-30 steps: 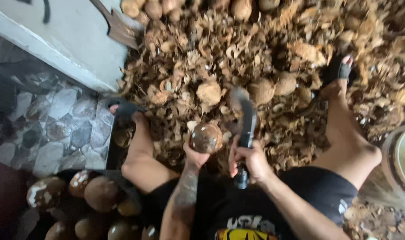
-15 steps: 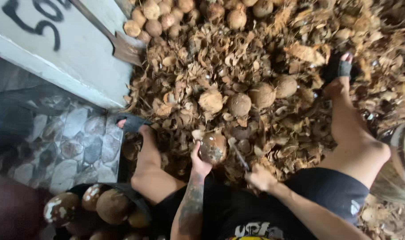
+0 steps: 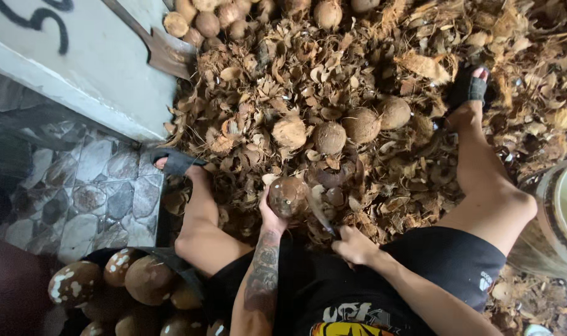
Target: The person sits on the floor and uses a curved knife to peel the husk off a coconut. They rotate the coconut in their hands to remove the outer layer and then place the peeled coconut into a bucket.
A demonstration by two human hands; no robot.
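Head view, looking straight down. Left hand point(image 3: 272, 214) fingers curled up around the near-left side of a husked coconut point(image 3: 288, 196), grasping it, palm under and thumb on the left. Coconut is roughly round, so no clear long axis; the mottled paler face points up at the camera. It sits above the fingertips, held over the husk pile between the person's knees.

Right hand point(image 3: 353, 244) clenched on the handle of a machete point(image 3: 324, 218). Blade is motion-blurred. Long axis runs from the fist at near right up to far left, tip pointing at the coconut; the tip end is just beside or touching the coconut's right side, can't tell which. Blade extends out past the knuckles, handle buried in the fist.

Further out: tattooed left forearm, black shorts, both legs spread, black sandals on both feet. Four husked coconuts point(image 3: 330, 137) lie in a loose row on the husk pile point(image 3: 370, 56) just far of the held one, apart from it. More coconuts at the far edge, top centre. A shovel point(image 3: 162, 53) leans at the far left against the pale wall point(image 3: 84, 68). Sack of dark shelled coconuts point(image 3: 143, 280) at near left, beside the left thigh. White bucket point(image 3: 560, 211) at the right edge, near the right knee. Stone-pattern floor point(image 3: 78, 193) at left.
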